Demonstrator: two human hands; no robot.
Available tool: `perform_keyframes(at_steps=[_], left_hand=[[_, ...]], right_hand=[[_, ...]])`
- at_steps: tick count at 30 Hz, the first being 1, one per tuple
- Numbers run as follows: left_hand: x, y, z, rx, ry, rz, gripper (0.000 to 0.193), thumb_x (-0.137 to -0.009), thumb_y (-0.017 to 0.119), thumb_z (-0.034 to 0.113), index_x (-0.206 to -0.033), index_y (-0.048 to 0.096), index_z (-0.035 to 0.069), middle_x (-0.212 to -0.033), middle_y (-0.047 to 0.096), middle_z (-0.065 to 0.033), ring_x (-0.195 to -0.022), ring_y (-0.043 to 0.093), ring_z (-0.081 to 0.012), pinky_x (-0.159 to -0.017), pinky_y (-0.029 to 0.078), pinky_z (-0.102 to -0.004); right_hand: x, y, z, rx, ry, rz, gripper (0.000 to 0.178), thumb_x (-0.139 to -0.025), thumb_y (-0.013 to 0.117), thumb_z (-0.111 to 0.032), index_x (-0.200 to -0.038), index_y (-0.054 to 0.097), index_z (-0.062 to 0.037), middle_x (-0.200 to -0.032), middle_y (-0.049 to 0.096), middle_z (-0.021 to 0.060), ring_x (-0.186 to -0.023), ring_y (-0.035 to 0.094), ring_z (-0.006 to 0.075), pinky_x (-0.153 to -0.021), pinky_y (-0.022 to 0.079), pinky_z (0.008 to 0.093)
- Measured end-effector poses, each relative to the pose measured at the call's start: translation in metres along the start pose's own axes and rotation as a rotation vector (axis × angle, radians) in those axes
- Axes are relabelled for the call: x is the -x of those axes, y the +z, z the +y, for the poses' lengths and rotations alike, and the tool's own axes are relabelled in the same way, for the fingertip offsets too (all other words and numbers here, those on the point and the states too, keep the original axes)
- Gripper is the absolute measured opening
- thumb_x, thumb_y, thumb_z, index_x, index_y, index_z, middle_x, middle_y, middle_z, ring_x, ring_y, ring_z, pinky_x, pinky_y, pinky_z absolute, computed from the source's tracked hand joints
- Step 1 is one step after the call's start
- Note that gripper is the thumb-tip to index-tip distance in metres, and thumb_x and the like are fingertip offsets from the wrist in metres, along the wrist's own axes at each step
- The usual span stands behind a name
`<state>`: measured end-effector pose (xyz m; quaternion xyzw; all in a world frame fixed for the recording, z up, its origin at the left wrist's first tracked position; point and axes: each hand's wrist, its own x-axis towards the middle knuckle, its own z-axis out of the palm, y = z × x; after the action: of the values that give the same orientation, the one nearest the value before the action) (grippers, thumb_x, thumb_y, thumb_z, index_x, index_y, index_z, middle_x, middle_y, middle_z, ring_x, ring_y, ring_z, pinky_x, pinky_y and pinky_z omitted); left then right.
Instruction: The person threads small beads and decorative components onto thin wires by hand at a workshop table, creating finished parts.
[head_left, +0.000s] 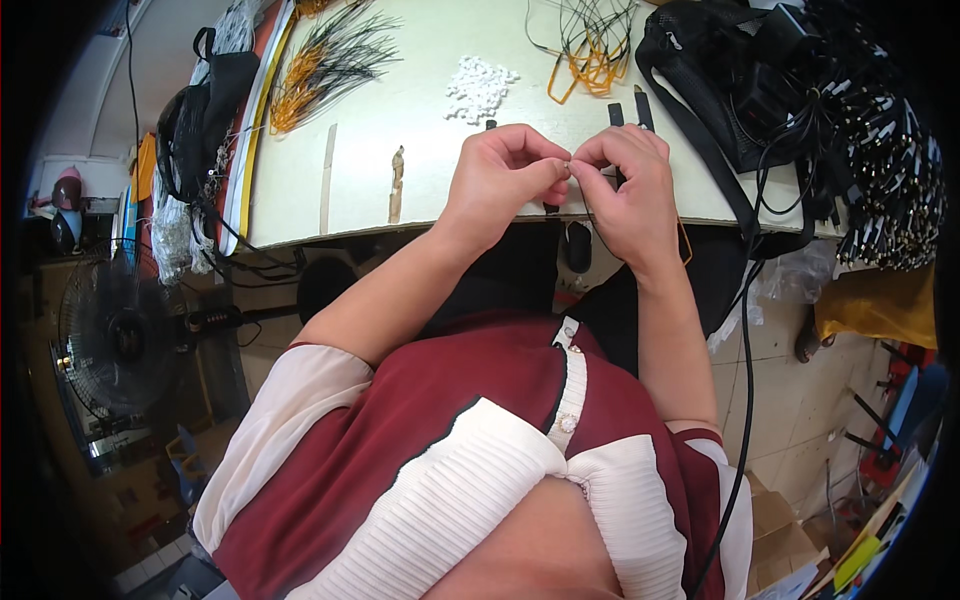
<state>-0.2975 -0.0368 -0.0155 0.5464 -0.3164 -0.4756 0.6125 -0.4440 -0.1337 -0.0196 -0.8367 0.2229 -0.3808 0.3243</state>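
Over the near edge of the white table, my left hand (505, 180) and my right hand (632, 190) meet fingertip to fingertip. Both are closed in a pinch. A thin wire (685, 242) runs from my right hand, with an orange stretch hanging below the wrist. Between the fingertips is a tiny pale piece, mostly hidden, whose kind I cannot make out. Beyond my hands lies a heap of small white plastic pieces (480, 90). Bundles of orange and black wires lie to its left (325, 65) and to its right (595, 60).
Dark strips (643, 107) are on the table (430, 55) behind my right hand. A black mesh bag (700, 70) and a thick mass of black cables (885, 150) fill the right side. At the left stand a fan (125, 340) and hanging cords (185, 150). A black cable (748, 380) hangs beside my right arm.
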Motion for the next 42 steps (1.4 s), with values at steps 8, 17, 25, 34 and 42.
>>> perform_keyframes(at_steps=[8,17,25,34,42], left_hand=[[0.000,0.001,0.001,-0.002,0.035,0.003,0.008,-0.089,0.066,0.002,-0.095,0.064,-0.003,-0.081,0.069,-0.0079,-0.072,0.066,-0.0127,-0.068,0.055,-0.0263],[-0.007,-0.035,0.027,0.116,0.125,0.144,0.005,-0.087,0.066,0.000,-0.091,0.064,0.000,-0.079,0.064,-0.0053,-0.070,0.061,-0.0124,-0.066,0.052,-0.0266],[-0.033,-0.060,0.068,0.112,0.259,0.108,0.006,-0.092,0.059,0.000,-0.097,0.063,0.001,-0.084,0.063,-0.0038,-0.072,0.060,-0.0104,-0.066,0.050,-0.0234],[-0.034,-0.078,0.078,0.187,0.215,-0.111,0.006,-0.092,0.059,0.001,-0.098,0.062,0.002,-0.086,0.063,-0.0041,-0.072,0.057,-0.0090,-0.064,0.046,-0.0238],[-0.042,-0.072,0.084,0.302,0.169,-0.002,0.002,-0.090,0.063,0.003,-0.092,0.063,0.002,-0.078,0.063,-0.0036,-0.068,0.058,-0.0113,-0.063,0.048,-0.0255]], right_hand=[[-0.001,-0.011,-0.002,0.027,0.049,-0.076,0.008,-0.081,0.069,-0.012,-0.078,0.066,-0.0054,-0.074,0.063,0.0032,-0.075,0.059,0.0213,-0.088,0.038,0.0361],[0.002,-0.040,0.002,0.154,0.045,-0.050,0.006,-0.079,0.071,-0.009,-0.081,0.068,-0.0039,-0.075,0.064,0.0025,-0.073,0.059,0.0169,-0.080,0.040,0.0320],[-0.026,-0.028,0.000,-0.268,0.333,-0.085,0.010,-0.084,0.069,-0.004,-0.093,0.068,0.0003,-0.081,0.062,-0.0007,-0.067,0.051,0.0045,-0.061,0.041,0.0211],[-0.046,-0.011,0.005,-0.310,0.306,0.079,0.022,-0.083,0.071,0.002,-0.105,0.067,-0.0014,-0.089,0.060,-0.0027,-0.070,0.048,0.0024,-0.063,0.039,0.0184],[-0.048,-0.012,0.009,-0.629,0.374,-0.074,0.013,-0.092,0.062,0.000,-0.103,0.067,0.0034,-0.084,0.065,0.0039,-0.071,0.055,0.0057,-0.066,0.043,0.0188]])
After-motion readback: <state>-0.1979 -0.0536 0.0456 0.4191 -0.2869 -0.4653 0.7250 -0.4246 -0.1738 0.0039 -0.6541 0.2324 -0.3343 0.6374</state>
